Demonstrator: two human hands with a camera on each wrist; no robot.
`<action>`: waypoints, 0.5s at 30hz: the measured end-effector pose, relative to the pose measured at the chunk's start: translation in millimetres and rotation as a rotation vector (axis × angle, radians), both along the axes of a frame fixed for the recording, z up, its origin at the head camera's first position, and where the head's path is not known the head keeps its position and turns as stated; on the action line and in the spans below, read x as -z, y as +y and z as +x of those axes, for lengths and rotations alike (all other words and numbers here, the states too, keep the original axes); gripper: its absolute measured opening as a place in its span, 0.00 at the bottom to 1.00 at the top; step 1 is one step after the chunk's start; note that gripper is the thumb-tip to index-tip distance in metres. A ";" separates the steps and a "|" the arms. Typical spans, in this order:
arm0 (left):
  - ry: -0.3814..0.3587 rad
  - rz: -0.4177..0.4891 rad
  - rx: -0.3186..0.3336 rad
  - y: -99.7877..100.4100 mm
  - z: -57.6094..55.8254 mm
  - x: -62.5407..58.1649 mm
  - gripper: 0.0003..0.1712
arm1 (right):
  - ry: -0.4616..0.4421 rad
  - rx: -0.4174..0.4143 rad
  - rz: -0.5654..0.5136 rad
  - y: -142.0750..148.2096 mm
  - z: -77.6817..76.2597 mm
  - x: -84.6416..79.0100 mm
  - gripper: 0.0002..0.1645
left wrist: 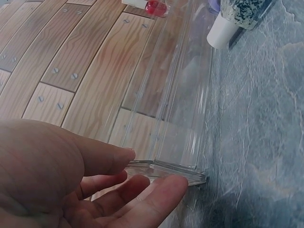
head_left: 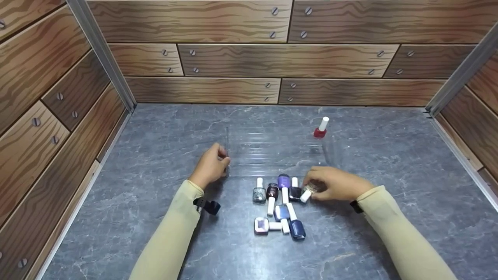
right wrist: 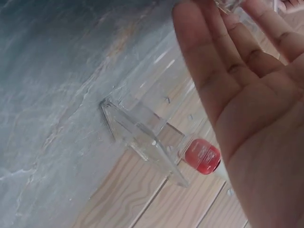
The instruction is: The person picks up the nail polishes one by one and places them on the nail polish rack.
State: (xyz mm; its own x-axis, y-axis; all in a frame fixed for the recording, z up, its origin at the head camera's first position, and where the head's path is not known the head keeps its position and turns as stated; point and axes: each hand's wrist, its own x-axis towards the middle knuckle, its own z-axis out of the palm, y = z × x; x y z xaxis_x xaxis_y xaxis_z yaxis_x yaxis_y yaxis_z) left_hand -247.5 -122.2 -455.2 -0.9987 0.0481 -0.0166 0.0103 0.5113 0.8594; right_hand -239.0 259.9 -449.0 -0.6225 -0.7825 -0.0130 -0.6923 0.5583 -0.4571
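A clear plastic stepped rack (head_left: 255, 153) lies across the middle of the table. At its left end, my left hand (head_left: 210, 165) pinches the end panel (left wrist: 178, 172) between thumb and fingers. Just off the rack's front right corner, my right hand (head_left: 338, 183) holds a nail polish bottle by its glass body, its white cap (head_left: 306, 195) pointing toward me; the fingers partly hide the glass. Beside that hand lies a dark nail polish (head_left: 295, 193). A red nail polish (head_left: 320, 133) with a white cap stands upright at the rack's back right.
Several nail polishes lie in front of the rack, among them a glittery silver one (head_left: 259, 195), a dark red one (head_left: 272, 190), a purple one (head_left: 284, 181) and a navy one (head_left: 297, 229). Wood-patterned walls (head_left: 233, 58) enclose the grey marbled table (head_left: 163, 128).
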 end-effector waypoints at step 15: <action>-0.004 0.009 0.009 -1.4 0.0 0.8 0.06 | -0.554 0.336 -0.648 -28.2 -11.6 -10.3 0.25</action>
State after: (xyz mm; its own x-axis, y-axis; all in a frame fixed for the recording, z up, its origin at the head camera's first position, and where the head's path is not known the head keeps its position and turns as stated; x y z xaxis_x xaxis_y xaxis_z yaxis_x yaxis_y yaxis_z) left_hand -247.5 -123.6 -456.0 -0.9982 0.0570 -0.0206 0.0109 0.5032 0.8641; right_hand -250.6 231.7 -438.7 -0.8542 -0.5199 0.0015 -0.1287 0.2088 -0.9694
